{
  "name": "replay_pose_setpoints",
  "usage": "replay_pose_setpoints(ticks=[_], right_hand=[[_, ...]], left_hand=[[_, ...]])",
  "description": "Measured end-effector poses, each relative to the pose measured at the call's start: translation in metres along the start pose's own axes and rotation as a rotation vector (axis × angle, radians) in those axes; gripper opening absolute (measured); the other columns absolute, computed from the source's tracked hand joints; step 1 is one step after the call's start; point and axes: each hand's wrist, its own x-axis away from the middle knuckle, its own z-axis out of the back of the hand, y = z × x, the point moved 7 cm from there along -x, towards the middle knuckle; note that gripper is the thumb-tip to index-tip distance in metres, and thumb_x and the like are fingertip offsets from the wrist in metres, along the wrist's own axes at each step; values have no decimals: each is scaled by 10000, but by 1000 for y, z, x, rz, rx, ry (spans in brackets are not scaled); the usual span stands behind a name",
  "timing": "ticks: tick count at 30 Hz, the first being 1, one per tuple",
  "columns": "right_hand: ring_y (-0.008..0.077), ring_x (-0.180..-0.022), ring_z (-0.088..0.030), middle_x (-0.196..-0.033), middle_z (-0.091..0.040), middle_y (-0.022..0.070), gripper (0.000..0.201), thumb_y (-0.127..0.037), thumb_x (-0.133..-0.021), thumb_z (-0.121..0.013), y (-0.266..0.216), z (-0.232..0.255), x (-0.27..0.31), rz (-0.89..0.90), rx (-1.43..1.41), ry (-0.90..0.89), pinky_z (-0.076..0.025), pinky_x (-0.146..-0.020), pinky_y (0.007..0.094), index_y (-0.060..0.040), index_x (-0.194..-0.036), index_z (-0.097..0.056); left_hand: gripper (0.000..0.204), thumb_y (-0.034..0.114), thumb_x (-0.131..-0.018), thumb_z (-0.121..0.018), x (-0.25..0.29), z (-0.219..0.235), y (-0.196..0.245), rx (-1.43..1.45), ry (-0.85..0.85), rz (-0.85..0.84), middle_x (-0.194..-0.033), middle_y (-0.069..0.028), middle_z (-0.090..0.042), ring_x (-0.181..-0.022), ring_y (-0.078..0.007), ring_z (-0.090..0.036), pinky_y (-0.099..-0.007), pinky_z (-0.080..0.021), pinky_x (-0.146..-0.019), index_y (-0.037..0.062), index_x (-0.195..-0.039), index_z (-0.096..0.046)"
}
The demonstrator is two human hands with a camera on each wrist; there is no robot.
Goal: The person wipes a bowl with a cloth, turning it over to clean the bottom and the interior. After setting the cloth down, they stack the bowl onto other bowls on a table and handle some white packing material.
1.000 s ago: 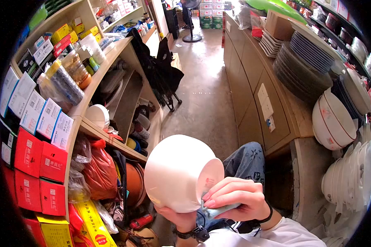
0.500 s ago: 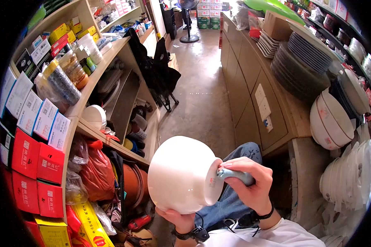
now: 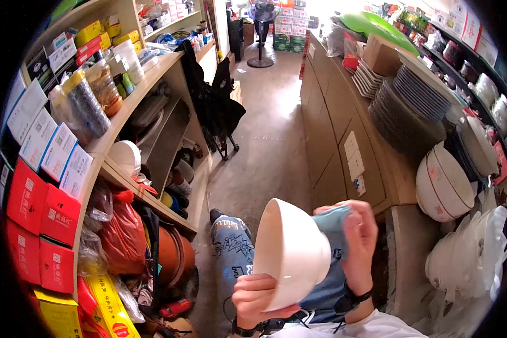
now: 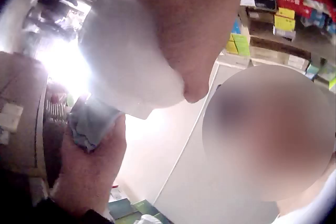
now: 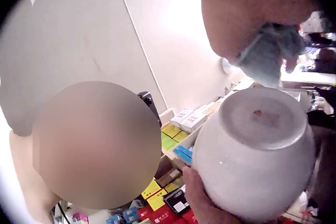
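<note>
A white bowl (image 3: 298, 253) is held on its side above the lap, its mouth facing left and its foot to the right in the head view. My left hand (image 3: 259, 298) grips it by the lower rim. To the right of the foot, my right hand (image 3: 361, 242) holds a bunched grey-blue cloth (image 3: 333, 219) between fingers and thumb. In the right wrist view the cloth (image 5: 265, 58) hangs close above the bowl's base (image 5: 262, 119), which carries a small reddish mark. The left wrist view has the cloth (image 4: 92, 124) beside the bowl (image 4: 121, 61).
Stacked plates (image 3: 405, 121), patterned bowls (image 3: 445, 180) and wrapped white dishes (image 3: 462, 259) stand on the right. Shelves on the left hold red boxes (image 3: 31, 197), jars and bags, with a brown pot (image 3: 177, 256) below. A black folded chair (image 3: 219, 107) and a fan (image 3: 260, 34) stand along the aisle.
The bowl has moved right and turned so that its mouth shows at the left. My right hand has shifted from the middle of the base to its far side, and the cloth is more spread out.
</note>
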Motion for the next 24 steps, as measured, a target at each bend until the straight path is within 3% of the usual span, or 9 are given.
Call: replay_pose_setpoints(ticks=[3,8,10,13,18,19,21,23,24], right_hand=[[134,-1069,-623,-1162,-690,113,303,-208,-1059,-505,8,-18,8,-166,-37,-174,-470,-918,268,-6,-1281,-547],[151,-1197,-550,-1312,-597,108,449,-361,-1085,-383,27,-23,18,-263,-114,-223,-427,-1019,304,-19,-1344,-516],[178,-1222,-554,-1327,-591,106,469,-369,-1082,-365,47,-23,25,-445,-332,-140,-440,-1035,334,-27,-1366,-511],[198,-1228,-563,-1324,-598,111,464,-352,-1078,-354,46,-14,50,-447,-139,-74,-452,-1040,357,-41,-1386,-508],[196,-1210,-572,-1322,-602,107,438,-336,-1075,-361,83,-5,79,-404,-236,13,-459,-1034,347,-63,-1380,-519],[195,-1208,-573,-1320,-602,106,437,-336,-1075,-361,85,-3,84,-411,-256,47,-459,-1034,345,-64,-1380,-517],[192,-1206,-573,-1317,-602,102,433,-336,-1075,-363,90,4,90,-416,-311,132,-458,-1034,342,-66,-1379,-514],[189,-1204,-574,-1313,-602,99,430,-336,-1075,-365,103,3,89,-416,-384,218,-458,-1033,338,-67,-1378,-511],[188,-1202,-574,-1312,-602,97,428,-336,-1075,-366,105,9,90,-416,-441,267,-458,-1033,336,-68,-1377,-509]], left_hand=[[256,157,-721,-881,-20,-22,13,-158,-316,42,-900,-73,-766,-876,-226,-756,-328,-603,-783,28,-914,-775],[280,172,-790,-828,-19,-37,18,-340,-409,42,-971,-34,-771,-985,-147,-734,-299,-593,-842,81,-1051,-779],[279,176,-811,-811,-17,-39,17,-375,-445,41,-968,-24,-772,-999,-129,-728,-295,-591,-854,97,-1076,-778],[330,109,-808,-736,-12,-48,18,-388,-570,-48,-1076,-23,-753,-1033,-125,-712,-266,-579,-832,87,-1137,-747],[365,155,-755,-732,-8,-52,10,-347,-608,-62,-1053,-8,-741,-943,-101,-705,-242,-563,-788,104,-1116,-744],[240,185,-750,-735,-11,-55,12,-333,-529,-66,-963,13,-740,-827,-125,-691,-305,-551,-744,111,-977,-747],[228,195,-663,-879,-26,-71,27,-378,-524,-87,-836,20,-752,-763,-107,-722,-282,-562,-739,139,-851,-764],[281,303,-695,-872,-8,-63,11,-370,-501,-97,-849,-5,-721,-827,-163,-688,-346,-531,-820,121,-828,-705],[247,139,-641,-860,-31,-68,31,-304,-466,-49,-836,-68,-718,-858,-267,-693,-425,-526,-831,60,-845,-744]])
